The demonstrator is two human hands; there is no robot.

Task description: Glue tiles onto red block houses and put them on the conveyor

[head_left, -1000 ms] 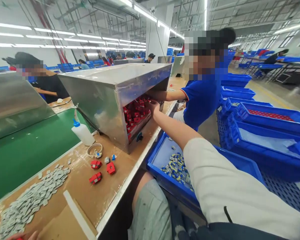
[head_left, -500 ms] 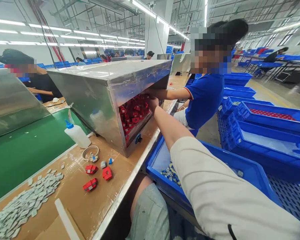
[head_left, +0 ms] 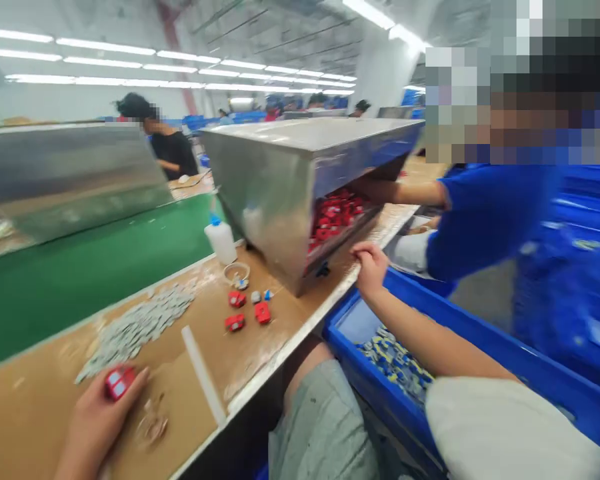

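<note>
My left hand (head_left: pixel 97 420) rests on the brown worktop (head_left: pixel 260 347) at the lower left, closed round a small red part (head_left: pixel 119 383). Just beyond it lies a heap of small grey pieces (head_left: pixel 137 323). My right hand (head_left: pixel 370 265) hangs over the table's front edge, fingers curled; what they hold, if anything, is hidden. It is just outside the open side of a steel box (head_left: pixel 300 173) full of red parts (head_left: pixel 337 213). Three loose red parts (head_left: pixel 247 310) lie on the worktop between my hands.
A co-worker in a blue shirt (head_left: pixel 485 220) reaches an arm into the steel box from the right. A white squeeze bottle (head_left: pixel 220 239) stands by the green conveyor belt (head_left: pixel 80 273). A blue crate (head_left: pixel 430 347) with small blue-yellow pieces sits below my right arm.
My right hand has come out of the steel box and back to the table's edge. My view has swung left, and my left hand with its red part has come into sight.
</note>
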